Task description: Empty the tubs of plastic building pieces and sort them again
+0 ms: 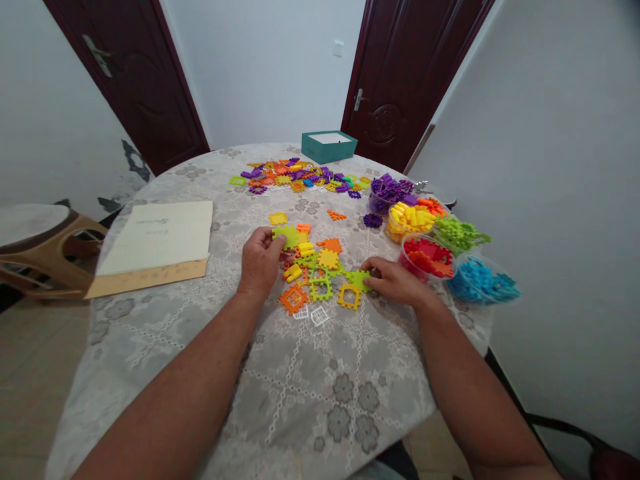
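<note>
Left of the central heap of interlocking tiles (314,272), whose lower pieces are partly buried, handwriting (161,221) is too faint to read. At the heap's left side, the left hand (260,259) covers part of a lime square tile (285,235); at its right, the right hand (396,279) hides one edge of a lime tile (359,279). Far left of it, the picture's edge cuts a round stool (33,220).

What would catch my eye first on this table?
Probably the bright pile of plastic pieces between the two hands, the left hand and right hand each holding a lime green piece. Next, the tubs on the right, sorted mostly by colour: purple, yellow, green, red and blue. Farther back, a teal box sits near the table's far edge.
</note>
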{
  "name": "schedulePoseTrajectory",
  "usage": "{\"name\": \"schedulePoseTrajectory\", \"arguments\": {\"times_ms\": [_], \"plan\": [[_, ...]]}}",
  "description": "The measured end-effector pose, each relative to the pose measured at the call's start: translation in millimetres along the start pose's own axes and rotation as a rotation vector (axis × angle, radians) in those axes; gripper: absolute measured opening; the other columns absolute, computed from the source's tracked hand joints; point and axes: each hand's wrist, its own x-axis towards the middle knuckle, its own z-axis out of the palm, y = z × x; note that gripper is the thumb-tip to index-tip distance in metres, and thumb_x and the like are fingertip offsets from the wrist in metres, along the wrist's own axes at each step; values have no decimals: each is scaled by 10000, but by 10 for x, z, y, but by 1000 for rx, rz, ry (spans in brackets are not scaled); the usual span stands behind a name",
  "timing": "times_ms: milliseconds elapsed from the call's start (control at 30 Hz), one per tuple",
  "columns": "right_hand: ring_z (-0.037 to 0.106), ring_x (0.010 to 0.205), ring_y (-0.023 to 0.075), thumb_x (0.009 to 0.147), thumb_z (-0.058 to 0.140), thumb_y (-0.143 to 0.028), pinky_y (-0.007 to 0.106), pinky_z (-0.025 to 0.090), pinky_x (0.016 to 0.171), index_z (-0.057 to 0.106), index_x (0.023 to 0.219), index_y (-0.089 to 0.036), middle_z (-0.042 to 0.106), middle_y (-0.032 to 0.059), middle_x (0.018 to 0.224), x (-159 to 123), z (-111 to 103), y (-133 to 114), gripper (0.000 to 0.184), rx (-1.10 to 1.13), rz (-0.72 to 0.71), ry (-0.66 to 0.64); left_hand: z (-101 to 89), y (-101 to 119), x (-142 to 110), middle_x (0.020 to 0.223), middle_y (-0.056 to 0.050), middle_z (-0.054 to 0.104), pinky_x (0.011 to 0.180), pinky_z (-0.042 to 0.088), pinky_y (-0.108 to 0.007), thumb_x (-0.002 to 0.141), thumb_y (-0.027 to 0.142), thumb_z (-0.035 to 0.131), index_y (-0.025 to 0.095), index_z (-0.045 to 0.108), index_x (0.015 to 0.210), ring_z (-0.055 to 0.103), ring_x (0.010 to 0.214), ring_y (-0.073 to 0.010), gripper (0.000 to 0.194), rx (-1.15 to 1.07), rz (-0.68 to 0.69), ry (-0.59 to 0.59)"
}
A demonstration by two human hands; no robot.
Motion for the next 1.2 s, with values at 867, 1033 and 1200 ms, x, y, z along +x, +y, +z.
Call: {"name": "schedulePoseTrajectory", "arguments": {"times_ms": [867, 1033, 1200], "plan": [[668, 840, 159, 932, 653, -287, 294, 548, 790, 726, 1096, -240, 731, -1, 950, 522, 753, -782, 186, 369, -175, 319, 17, 446, -275, 905, -38, 710, 631, 613, -319, 838, 456, 694, 193, 679, 1035, 707, 832, -227, 329, 203, -170, -532], [646, 809, 134, 961, 627, -258, 287, 540, 790, 742, 1163, -244, 691, 40, 1133, 508, 804, -804, 233, 233, -269, 453, -35, 370, -237, 790, -16, 701, 580, 561, -264, 841, 363, 702, 190, 706, 938, 678, 699, -188, 199, 324, -117, -536], [653, 864, 168, 978, 584, -216, 304, 533, 830, 739, 1128, -217, 717, 49, 1034, 435, 499, -611, 216, 34, -236, 508, -108, 369, -149, 967, -57, 723, 646, 652, -306, 845, 296, 717, 167, 692, 1080, 746, 808, -203, 269, 58, -233, -291]]}}
